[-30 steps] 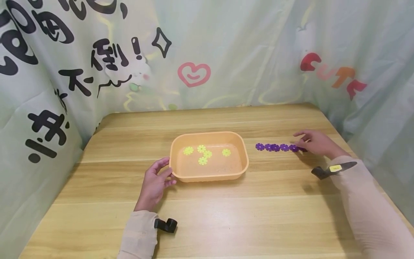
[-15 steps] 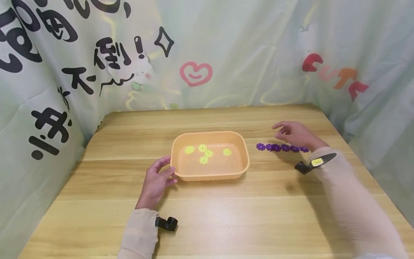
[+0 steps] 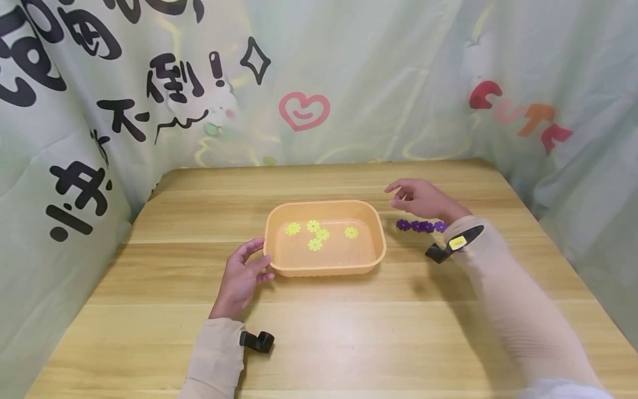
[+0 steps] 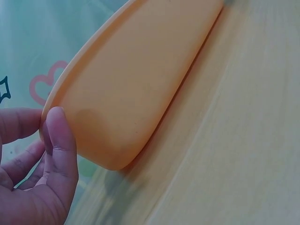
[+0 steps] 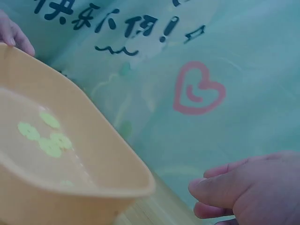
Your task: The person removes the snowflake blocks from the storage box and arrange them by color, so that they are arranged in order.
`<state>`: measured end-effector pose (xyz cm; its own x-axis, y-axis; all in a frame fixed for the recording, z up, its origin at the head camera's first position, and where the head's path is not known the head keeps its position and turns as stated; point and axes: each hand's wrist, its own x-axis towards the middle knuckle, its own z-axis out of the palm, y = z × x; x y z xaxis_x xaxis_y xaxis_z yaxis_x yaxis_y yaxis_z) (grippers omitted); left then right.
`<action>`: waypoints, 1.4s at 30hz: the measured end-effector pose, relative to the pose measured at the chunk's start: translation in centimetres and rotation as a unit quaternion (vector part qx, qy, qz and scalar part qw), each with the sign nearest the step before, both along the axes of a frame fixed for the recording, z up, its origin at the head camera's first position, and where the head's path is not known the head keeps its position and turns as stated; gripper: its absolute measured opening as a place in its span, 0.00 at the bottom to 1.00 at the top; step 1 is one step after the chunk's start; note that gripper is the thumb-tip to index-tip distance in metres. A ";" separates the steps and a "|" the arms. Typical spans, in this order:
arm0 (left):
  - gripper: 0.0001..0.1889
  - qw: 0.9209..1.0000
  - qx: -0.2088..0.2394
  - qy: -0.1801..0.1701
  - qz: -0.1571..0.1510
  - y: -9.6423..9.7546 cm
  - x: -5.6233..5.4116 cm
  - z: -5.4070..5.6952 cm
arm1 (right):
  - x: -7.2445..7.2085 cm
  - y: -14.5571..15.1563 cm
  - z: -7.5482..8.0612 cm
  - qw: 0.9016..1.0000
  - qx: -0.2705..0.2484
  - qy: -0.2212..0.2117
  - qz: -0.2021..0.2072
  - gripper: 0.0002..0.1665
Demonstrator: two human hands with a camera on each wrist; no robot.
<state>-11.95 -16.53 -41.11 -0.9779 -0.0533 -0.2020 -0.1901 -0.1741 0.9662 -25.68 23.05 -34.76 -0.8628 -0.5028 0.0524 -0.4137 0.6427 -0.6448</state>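
Observation:
My left hand (image 3: pixel 240 277) pinches the left rim of an orange plastic basin (image 3: pixel 326 270), thumb in front and fingers behind, as the left wrist view shows at the basin's corner (image 4: pixel 108 93). Several yellow flower-shaped pieces (image 3: pixel 322 235) lie flat on its floor. Off the basin's right side, my right hand (image 3: pixel 423 198) hovers above the table with loosely bent fingers, and nothing shows in it. Below it is a row of purple flower-shaped pieces (image 3: pixel 416 226), its right end hidden by my right wrist. In the right wrist view, my right hand (image 5: pixel 258 190) is apart from the basin.
The wooden table (image 3: pixel 319 332) carries the basin and the purple row. A pale green printed curtain (image 3: pixel 369 83) hangs at the table's far edge and along both sides. A black wrist mount (image 3: pixel 441 252) sits on each sleeve.
My right hand has moved left from the right end of the purple row to near the basin's right rim. My left hand and the basin keep their places on the table.

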 end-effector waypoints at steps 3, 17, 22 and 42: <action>0.24 1.000 0.004 -0.003 0.001 0.0 0.1 0.0 | -0.3 -1.2 -0.2 1.000 -0.007 -0.001 0.014 0.18; 0.24 1.000 -0.005 -0.005 0.005 0.0 -0.2 0.0 | -1.2 -5.7 -0.8 0.997 -0.034 -0.015 0.069 0.20; 0.24 1.000 -0.009 -0.006 0.001 -0.1 -0.3 -0.1 | -1.3 -7.1 -1.0 0.995 -0.040 -0.024 0.085 0.19; 0.24 1.000 -0.009 -0.007 -0.002 0.0 -0.1 0.3 | -1.5 -11.8 -1.6 0.982 0.014 -0.112 0.153 0.23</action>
<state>-12.05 -16.48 -40.84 -0.9751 -0.0539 -0.2149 -0.2044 -0.1555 0.9665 -27.18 11.23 -36.31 -0.6596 -0.7387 -0.1384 -0.4404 0.5291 -0.7253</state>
